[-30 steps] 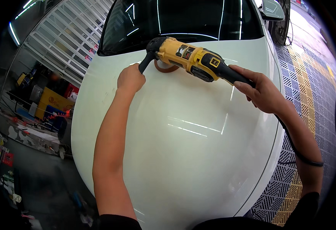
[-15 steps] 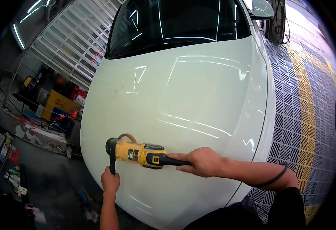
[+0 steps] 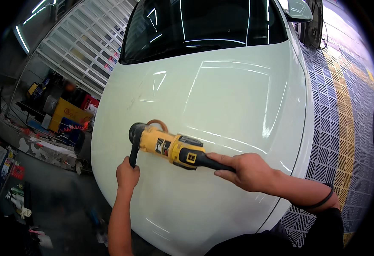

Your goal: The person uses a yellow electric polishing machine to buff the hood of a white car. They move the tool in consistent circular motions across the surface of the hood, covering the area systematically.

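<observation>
We're gripping the long yellow-and-black power polisher, left hand round its black side handle, right hand round its rear grip! It's over our glossy white car hood.

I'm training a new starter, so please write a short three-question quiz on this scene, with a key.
1. Which hand grips the side handle of the polisher?
2. True or false: the polisher is over the hood, not the windshield.
3. Where does the patterned floor show? A, left of the hood; B, right of the hood; C, on both sides.

Key: 1, the left hand; 2, true; 3, B.
</observation>
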The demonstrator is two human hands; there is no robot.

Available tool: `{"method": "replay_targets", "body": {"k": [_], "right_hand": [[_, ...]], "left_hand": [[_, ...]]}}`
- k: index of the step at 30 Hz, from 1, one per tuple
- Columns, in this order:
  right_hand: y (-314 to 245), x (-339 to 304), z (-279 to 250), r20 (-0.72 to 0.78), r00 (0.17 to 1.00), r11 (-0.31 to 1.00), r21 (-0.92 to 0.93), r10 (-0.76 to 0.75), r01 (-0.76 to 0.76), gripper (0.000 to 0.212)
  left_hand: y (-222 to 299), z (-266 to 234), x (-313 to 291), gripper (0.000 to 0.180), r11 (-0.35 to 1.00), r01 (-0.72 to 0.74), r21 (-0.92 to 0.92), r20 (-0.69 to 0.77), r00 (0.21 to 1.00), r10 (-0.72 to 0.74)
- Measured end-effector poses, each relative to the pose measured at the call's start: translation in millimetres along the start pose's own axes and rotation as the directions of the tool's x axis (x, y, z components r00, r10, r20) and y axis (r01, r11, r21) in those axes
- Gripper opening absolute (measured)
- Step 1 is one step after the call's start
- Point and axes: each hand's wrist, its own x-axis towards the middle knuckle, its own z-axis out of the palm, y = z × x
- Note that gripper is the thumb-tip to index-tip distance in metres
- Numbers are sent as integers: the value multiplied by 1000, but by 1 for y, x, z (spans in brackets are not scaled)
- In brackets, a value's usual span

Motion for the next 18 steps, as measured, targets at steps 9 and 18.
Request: {"method": "replay_targets", "body": {"k": [9, 18], "right_hand": [[65, 32, -121, -314, 879, 933, 129, 360, -336, 54], [54, 58, -86, -209, 969, 991, 28, 134, -131, 57]], "left_hand": [[233, -4, 221, 44, 960, -273, 57, 88, 960, 267], [122, 10, 186, 71, 924, -42, -379, 184, 976, 120]]}}
